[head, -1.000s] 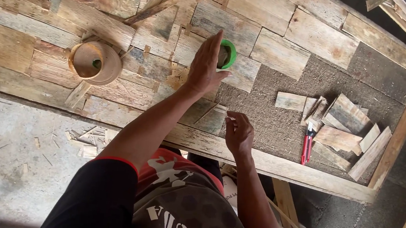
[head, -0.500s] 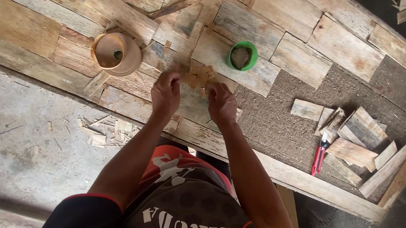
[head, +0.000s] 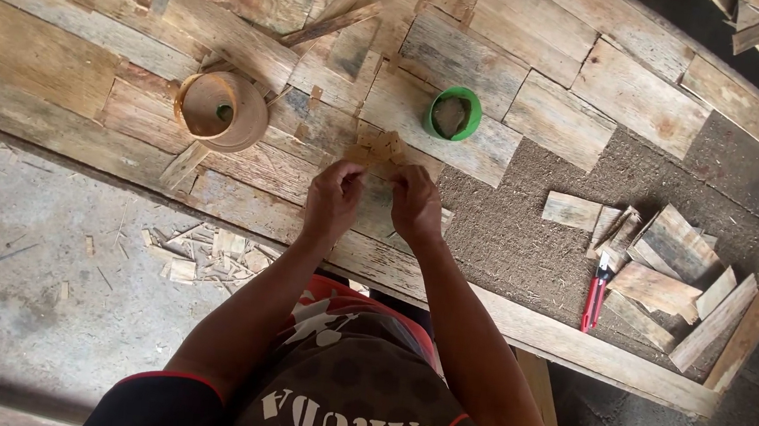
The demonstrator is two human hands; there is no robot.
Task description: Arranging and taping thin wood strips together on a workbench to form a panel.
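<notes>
Near the middle of the patchwork wooden panel [head: 56,66], both hands meet. Left hand [head: 332,201] and right hand [head: 415,204] each pinch with curled fingers a small pale flat wood piece [head: 379,150] lying at their 12 o'clock. At 1 o'clock sits a round green plastic cup [head: 453,114]; at 10 o'clock, a brown tape roll [head: 221,111]. At 3 o'clock, a red-handled cutter [head: 593,298] rests beside loose wood offcuts [head: 665,271].

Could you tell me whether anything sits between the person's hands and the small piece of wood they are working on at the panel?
Nothing visible does. The left hand and right hand both reach the small wood piece with their fingertips. The green cup and the roll of veneer lie off to the sides, apart from it.
</notes>
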